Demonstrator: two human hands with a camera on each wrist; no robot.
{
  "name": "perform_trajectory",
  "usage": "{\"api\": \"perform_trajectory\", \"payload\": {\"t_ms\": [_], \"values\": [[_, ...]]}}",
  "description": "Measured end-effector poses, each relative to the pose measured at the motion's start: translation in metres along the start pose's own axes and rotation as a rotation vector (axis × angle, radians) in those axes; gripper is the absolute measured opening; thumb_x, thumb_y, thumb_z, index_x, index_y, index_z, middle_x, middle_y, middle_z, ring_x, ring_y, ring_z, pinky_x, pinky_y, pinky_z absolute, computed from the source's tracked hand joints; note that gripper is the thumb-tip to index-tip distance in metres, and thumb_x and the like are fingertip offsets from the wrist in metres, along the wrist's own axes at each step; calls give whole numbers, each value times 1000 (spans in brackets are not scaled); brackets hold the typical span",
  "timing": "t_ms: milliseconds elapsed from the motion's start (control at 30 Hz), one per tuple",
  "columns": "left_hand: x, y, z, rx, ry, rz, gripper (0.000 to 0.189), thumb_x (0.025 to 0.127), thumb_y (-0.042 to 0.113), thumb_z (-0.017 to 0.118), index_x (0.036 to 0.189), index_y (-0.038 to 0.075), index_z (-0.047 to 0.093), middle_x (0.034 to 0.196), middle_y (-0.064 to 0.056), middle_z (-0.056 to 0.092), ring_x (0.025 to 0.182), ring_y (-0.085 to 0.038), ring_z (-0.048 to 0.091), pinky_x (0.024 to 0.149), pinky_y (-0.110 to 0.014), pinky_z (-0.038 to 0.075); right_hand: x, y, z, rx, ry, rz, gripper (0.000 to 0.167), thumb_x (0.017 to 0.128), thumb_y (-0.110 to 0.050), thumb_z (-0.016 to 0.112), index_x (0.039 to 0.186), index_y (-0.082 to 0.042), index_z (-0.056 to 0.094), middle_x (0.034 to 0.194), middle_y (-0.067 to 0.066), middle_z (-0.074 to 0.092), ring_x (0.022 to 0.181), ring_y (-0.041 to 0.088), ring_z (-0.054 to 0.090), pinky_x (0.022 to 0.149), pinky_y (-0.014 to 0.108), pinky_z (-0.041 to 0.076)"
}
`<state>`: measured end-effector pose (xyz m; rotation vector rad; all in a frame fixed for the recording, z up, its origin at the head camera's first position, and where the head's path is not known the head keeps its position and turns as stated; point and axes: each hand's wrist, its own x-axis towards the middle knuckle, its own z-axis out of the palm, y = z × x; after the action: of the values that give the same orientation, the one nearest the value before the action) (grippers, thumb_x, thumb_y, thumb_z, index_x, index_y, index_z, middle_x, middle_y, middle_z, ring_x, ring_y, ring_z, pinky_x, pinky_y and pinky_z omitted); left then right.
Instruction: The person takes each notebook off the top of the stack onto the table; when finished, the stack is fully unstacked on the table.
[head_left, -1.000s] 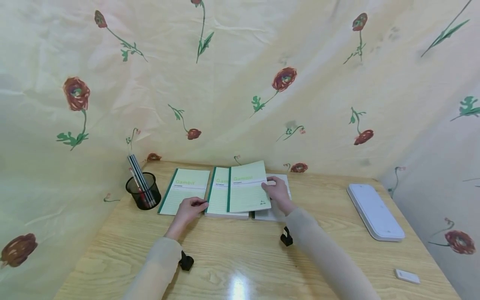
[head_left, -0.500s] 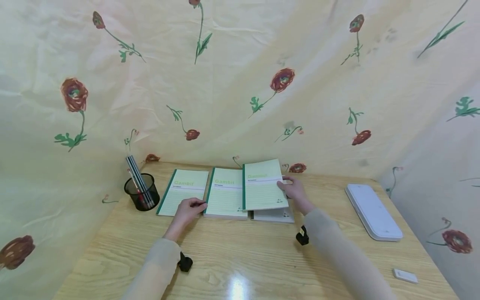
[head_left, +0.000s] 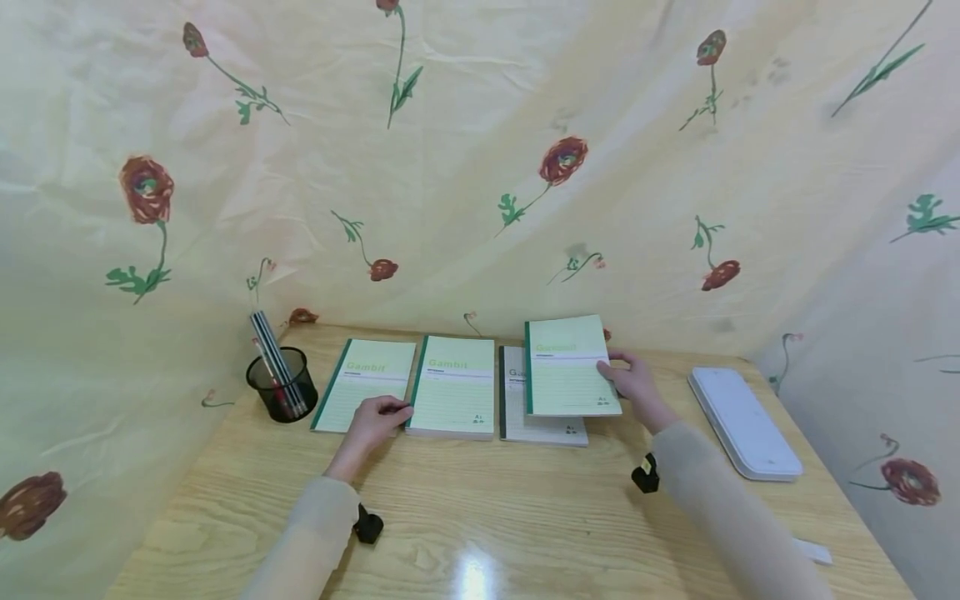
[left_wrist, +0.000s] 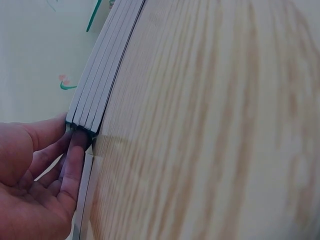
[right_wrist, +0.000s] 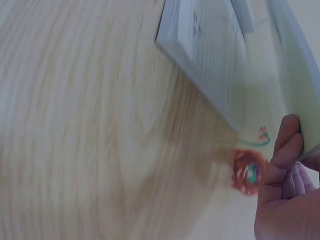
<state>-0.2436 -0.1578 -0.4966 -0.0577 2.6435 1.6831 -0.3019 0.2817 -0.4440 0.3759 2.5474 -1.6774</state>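
A pale green notebook (head_left: 573, 367) with a dark green spine is raised in my right hand (head_left: 636, 387), thumb on the cover at its right edge. Below it lies a grey-covered stack of notebooks (head_left: 543, 429), partly hidden. In the right wrist view my fingertips curl round the lifted notebook (right_wrist: 300, 75). My left hand (head_left: 375, 425) is at the spine side of the middle stack of green notebooks (head_left: 453, 387). The left wrist view shows its thumb and fingers pinching the corner of that stack (left_wrist: 102, 75). Another green notebook (head_left: 367, 375) lies just left of it.
A black mesh pen cup (head_left: 281, 387) with several pencils stands at the far left. A white case (head_left: 746, 421) lies to the right, and a small white block (head_left: 813, 551) is partly behind the right sleeve. A flowered cloth (head_left: 450, 167) hangs behind the wooden table (head_left: 480, 500).
My right hand has carried the notebook rightward from over the middle stack to above the grey stack, uncovering the middle cover. My left hand stays in place.
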Motion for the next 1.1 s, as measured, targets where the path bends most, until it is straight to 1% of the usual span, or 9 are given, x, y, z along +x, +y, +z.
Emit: {"api": "perform_trajectory", "payload": {"t_ms": [67,133,333,567,700,800,933,1033,1100], "values": [[-1,1,-1,5,-1,6,18,93,10,70,104,-4,73,103,-15,72,97,-29,64,86,-41,51,0,3,-8,-8,9,2,56,102,-30,57,147,-1,42,116,10,57,83,9,57,72,25,48],[-2,3,-1,4,-1,-1,18,93,10,71,104,-4,74,102,-13,72,96,-28,64,85,-40,51,0,6,-15,-19,9,-6,57,102,-32,56,148,-1,41,115,9,57,83,9,56,72,25,47],[-3,5,-1,13,-8,-2,18,93,10,70,103,-4,73,102,-13,72,96,-29,64,86,-43,51,-3,16,-37,-32,-8,-15,62,103,-38,53,150,-1,37,123,10,50,90,12,52,76,27,45],[-3,5,-2,10,-7,-7,17,93,10,70,103,-4,73,101,-13,72,97,-29,64,87,-43,50,-1,28,-58,-13,6,40,66,103,-38,52,154,-1,30,107,2,58,80,5,58,73,26,48],[-2,3,-1,3,-7,-9,17,93,10,70,103,-3,74,101,-12,72,97,-28,64,87,-43,51,-2,36,-67,-52,7,34,67,104,-39,51,154,0,29,114,8,54,79,4,57,72,24,49],[-2,3,-2,-3,-12,-5,17,93,10,70,103,-4,73,102,-13,72,97,-28,64,88,-43,50,-2,42,-72,-63,31,28,66,103,-38,53,153,0,32,120,13,52,79,5,57,70,24,49],[-2,4,-2,-8,-19,-6,17,94,10,70,104,-4,73,103,-13,72,98,-29,64,89,-43,50,-2,50,-77,-39,50,44,63,103,-36,54,152,-2,35,117,9,52,79,5,57,69,25,49],[-2,5,-2,-8,-18,-10,17,94,9,70,104,-4,73,104,-13,72,98,-29,64,89,-43,50,-3,54,-80,-17,46,71,63,103,-35,54,154,-4,34,118,8,50,79,5,57,70,25,50],[-2,4,-2,-5,-15,-10,18,93,9,70,104,-4,73,103,-14,72,98,-29,64,88,-43,50,-3,57,-81,-11,38,87,63,103,-36,53,155,-5,32,120,9,49,79,5,58,70,26,50]]}}
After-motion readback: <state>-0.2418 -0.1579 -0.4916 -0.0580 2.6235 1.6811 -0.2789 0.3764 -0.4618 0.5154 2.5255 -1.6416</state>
